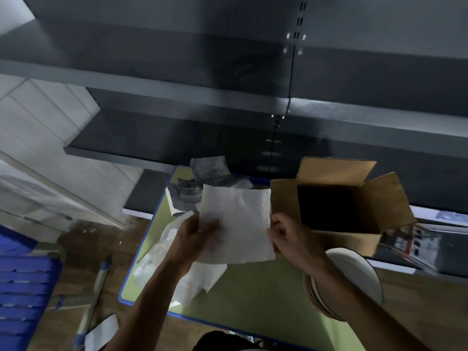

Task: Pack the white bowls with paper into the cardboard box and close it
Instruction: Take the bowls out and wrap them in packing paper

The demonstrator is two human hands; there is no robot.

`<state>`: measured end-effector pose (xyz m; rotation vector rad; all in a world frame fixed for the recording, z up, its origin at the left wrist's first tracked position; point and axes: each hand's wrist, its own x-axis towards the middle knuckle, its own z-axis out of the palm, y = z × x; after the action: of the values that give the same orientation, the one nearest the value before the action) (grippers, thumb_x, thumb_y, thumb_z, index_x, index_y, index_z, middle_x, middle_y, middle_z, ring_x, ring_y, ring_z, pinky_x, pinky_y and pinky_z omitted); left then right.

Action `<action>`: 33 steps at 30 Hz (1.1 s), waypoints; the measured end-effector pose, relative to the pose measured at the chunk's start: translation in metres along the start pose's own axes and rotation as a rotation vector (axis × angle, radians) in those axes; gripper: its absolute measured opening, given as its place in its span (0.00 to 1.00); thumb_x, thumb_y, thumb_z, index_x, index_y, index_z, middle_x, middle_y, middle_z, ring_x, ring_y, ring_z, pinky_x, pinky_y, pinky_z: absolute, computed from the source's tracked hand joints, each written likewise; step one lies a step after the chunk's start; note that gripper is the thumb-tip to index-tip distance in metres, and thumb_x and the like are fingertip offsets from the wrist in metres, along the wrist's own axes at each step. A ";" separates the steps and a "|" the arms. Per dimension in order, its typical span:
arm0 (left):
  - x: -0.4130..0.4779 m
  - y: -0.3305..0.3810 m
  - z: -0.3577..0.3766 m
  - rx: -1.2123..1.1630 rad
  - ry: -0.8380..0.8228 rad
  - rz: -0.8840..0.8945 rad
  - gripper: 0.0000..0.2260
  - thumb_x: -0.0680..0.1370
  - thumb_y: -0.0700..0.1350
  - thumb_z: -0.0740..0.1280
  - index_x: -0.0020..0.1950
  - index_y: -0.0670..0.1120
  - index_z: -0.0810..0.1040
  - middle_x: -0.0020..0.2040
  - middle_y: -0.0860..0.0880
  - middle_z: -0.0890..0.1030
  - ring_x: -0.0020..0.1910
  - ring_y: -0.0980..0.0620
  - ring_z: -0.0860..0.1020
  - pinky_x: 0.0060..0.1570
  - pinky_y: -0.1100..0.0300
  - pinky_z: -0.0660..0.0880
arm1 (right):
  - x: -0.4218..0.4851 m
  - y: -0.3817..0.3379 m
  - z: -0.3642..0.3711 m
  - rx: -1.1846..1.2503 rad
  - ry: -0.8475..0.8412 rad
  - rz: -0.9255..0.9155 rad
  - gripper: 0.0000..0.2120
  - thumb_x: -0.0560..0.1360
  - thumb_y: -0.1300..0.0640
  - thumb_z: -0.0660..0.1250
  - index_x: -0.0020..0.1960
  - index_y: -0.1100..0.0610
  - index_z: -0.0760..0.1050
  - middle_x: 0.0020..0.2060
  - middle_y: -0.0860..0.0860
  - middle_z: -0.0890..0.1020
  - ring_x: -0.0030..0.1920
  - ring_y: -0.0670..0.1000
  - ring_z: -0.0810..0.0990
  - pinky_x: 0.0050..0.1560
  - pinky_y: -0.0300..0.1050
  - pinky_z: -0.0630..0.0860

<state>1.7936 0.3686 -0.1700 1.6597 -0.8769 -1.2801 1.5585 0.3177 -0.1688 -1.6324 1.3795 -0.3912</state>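
Paper sheet [238, 219] held over the bench [255, 290]
Left hand [195, 238] and right hand [286, 235] pinch its side edges beside the open cardboard box [285, 198]; packet [415, 247] lettering unreadable

I can read no words or numbers anywhere. The crumpled newspaper [208, 171] at the far end of the worktop [253, 287] carries grey print, too blurred to make out. The glossy packet [415, 245] just right of the cardboard box [283, 201] shows red, white and black blocks like a label, but no letter is legible. The paper sheet [240, 219] pinched by my left hand [195, 236] and right hand [286, 236] shows only a dimpled texture.
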 end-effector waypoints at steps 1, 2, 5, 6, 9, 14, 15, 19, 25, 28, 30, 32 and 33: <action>0.000 0.003 0.006 0.012 -0.007 0.018 0.04 0.79 0.41 0.68 0.51 0.44 0.82 0.43 0.46 0.85 0.39 0.51 0.81 0.36 0.58 0.77 | -0.004 0.002 -0.007 -0.001 0.024 0.000 0.05 0.78 0.52 0.64 0.54 0.47 0.74 0.44 0.44 0.83 0.39 0.43 0.82 0.39 0.49 0.81; -0.001 0.006 0.011 0.023 -0.015 0.037 0.04 0.79 0.41 0.67 0.50 0.45 0.82 0.42 0.46 0.85 0.39 0.51 0.81 0.36 0.57 0.77 | -0.007 0.005 -0.013 0.005 0.047 0.003 0.04 0.78 0.53 0.64 0.52 0.47 0.75 0.41 0.44 0.83 0.38 0.44 0.82 0.39 0.50 0.81; -0.003 0.013 0.028 0.037 -0.045 0.086 0.05 0.80 0.42 0.67 0.49 0.46 0.82 0.42 0.46 0.85 0.39 0.50 0.82 0.38 0.55 0.79 | -0.021 0.013 -0.031 0.012 0.103 0.003 0.03 0.78 0.55 0.65 0.50 0.49 0.76 0.37 0.45 0.83 0.36 0.44 0.82 0.39 0.49 0.81; -0.003 0.015 0.034 0.041 -0.055 0.095 0.05 0.80 0.42 0.67 0.50 0.46 0.82 0.43 0.46 0.85 0.40 0.50 0.82 0.38 0.56 0.79 | -0.025 0.016 -0.038 -0.008 0.123 -0.004 0.03 0.78 0.53 0.65 0.50 0.49 0.77 0.38 0.45 0.83 0.37 0.43 0.82 0.39 0.48 0.81; -0.006 0.020 0.054 0.079 -0.054 0.119 0.05 0.80 0.42 0.66 0.50 0.46 0.82 0.43 0.46 0.85 0.39 0.54 0.82 0.35 0.62 0.77 | -0.036 0.024 -0.056 -0.051 0.162 -0.018 0.03 0.78 0.53 0.65 0.50 0.50 0.78 0.39 0.43 0.83 0.39 0.41 0.81 0.41 0.45 0.79; -0.013 0.025 0.086 0.059 -0.060 0.103 0.05 0.80 0.41 0.66 0.50 0.41 0.80 0.39 0.44 0.83 0.34 0.53 0.81 0.31 0.62 0.76 | -0.058 0.043 -0.086 -0.306 0.282 -0.010 0.02 0.77 0.54 0.66 0.46 0.50 0.78 0.40 0.43 0.83 0.42 0.45 0.81 0.42 0.45 0.75; -0.014 0.026 0.091 0.062 -0.064 0.110 0.05 0.80 0.41 0.66 0.49 0.40 0.80 0.39 0.44 0.83 0.33 0.53 0.81 0.31 0.62 0.76 | -0.063 0.049 -0.091 -0.376 0.305 -0.010 0.02 0.77 0.55 0.66 0.45 0.50 0.77 0.40 0.44 0.83 0.42 0.47 0.80 0.40 0.45 0.74; -0.018 0.027 0.104 0.069 -0.083 0.151 0.06 0.81 0.43 0.65 0.48 0.43 0.81 0.40 0.45 0.84 0.36 0.49 0.83 0.34 0.54 0.79 | -0.075 0.073 -0.099 -0.648 0.278 0.012 0.07 0.74 0.53 0.67 0.51 0.47 0.75 0.47 0.48 0.79 0.49 0.54 0.79 0.44 0.47 0.75; -0.023 0.031 0.116 0.089 -0.030 0.175 0.06 0.81 0.41 0.64 0.50 0.45 0.81 0.41 0.48 0.85 0.37 0.49 0.84 0.34 0.55 0.80 | -0.078 0.090 -0.095 -0.787 0.294 -0.028 0.16 0.66 0.57 0.75 0.51 0.53 0.74 0.50 0.51 0.77 0.49 0.56 0.79 0.38 0.49 0.76; -0.020 0.029 0.116 0.110 0.016 0.187 0.06 0.80 0.42 0.65 0.54 0.46 0.80 0.43 0.49 0.85 0.41 0.50 0.84 0.39 0.55 0.80 | -0.073 0.090 -0.099 -0.797 0.251 -0.039 0.13 0.72 0.56 0.70 0.55 0.54 0.72 0.52 0.51 0.79 0.51 0.55 0.80 0.42 0.48 0.75; -0.018 0.027 0.116 0.112 0.051 0.172 0.06 0.80 0.43 0.66 0.56 0.46 0.80 0.45 0.50 0.85 0.43 0.51 0.83 0.41 0.57 0.79 | -0.072 0.090 -0.102 -0.804 0.208 -0.043 0.11 0.75 0.54 0.66 0.56 0.52 0.71 0.52 0.49 0.79 0.53 0.54 0.80 0.46 0.47 0.74; -0.018 0.027 0.117 0.119 0.076 0.158 0.07 0.80 0.44 0.66 0.57 0.46 0.80 0.47 0.50 0.84 0.45 0.51 0.83 0.42 0.58 0.79 | -0.072 0.090 -0.106 -0.780 0.167 -0.042 0.09 0.76 0.54 0.66 0.56 0.51 0.72 0.54 0.48 0.79 0.53 0.53 0.80 0.47 0.46 0.73; -0.019 0.028 0.117 0.123 0.080 0.160 0.07 0.80 0.44 0.66 0.57 0.47 0.80 0.47 0.51 0.84 0.45 0.52 0.83 0.42 0.57 0.79 | -0.072 0.089 -0.107 -0.759 0.153 -0.047 0.09 0.76 0.54 0.66 0.56 0.50 0.73 0.55 0.47 0.78 0.52 0.53 0.80 0.47 0.46 0.73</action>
<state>1.6745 0.3507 -0.1519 1.6865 -1.0348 -1.0621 1.4033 0.3405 -0.1626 -2.2795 1.7295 0.0005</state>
